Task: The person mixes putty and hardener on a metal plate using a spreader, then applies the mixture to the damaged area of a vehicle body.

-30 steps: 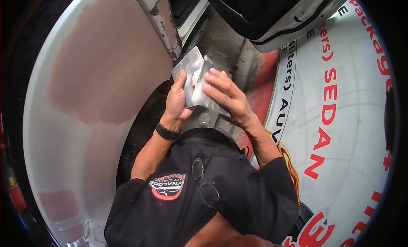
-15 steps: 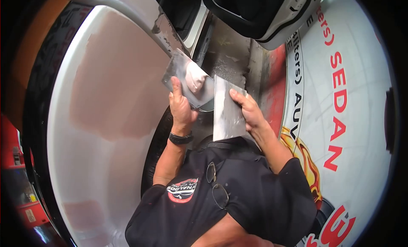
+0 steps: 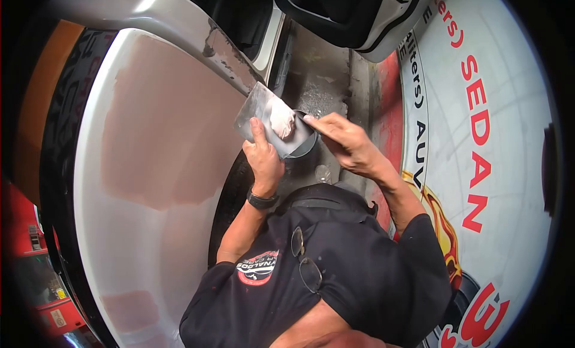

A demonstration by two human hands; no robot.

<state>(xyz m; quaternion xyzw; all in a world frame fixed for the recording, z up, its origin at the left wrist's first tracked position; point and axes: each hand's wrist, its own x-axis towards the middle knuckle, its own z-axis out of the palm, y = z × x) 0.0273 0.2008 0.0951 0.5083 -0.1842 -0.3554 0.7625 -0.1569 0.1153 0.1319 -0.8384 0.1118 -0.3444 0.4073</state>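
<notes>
My left hand [image 3: 263, 159] grips a flat metal putty plate [image 3: 254, 105], thumb on top, tilted in front of me. A mound of pale pinkish body filler [image 3: 281, 121] sits on it. My right hand [image 3: 347, 143] is closed, its thumb stretched toward the plate's right edge. The putty spreader in it is turned nearly edge-on and mostly hidden by the fingers. Below the plate, partly covered by it, shows a round grey container [image 3: 308, 147].
At left is a car's silver body panel [image 3: 150, 228] with brownish sanded patches. A chipped sill [image 3: 224, 51] and an open car door [image 3: 371, 24] lie ahead. A printed white banner [image 3: 449, 108] hangs at right, by the wet floor [image 3: 317, 66].
My right hand has turned, so the spreader's broad face no longer shows. The plate and my left hand have shifted slightly right and down in view. More of the round container shows.
</notes>
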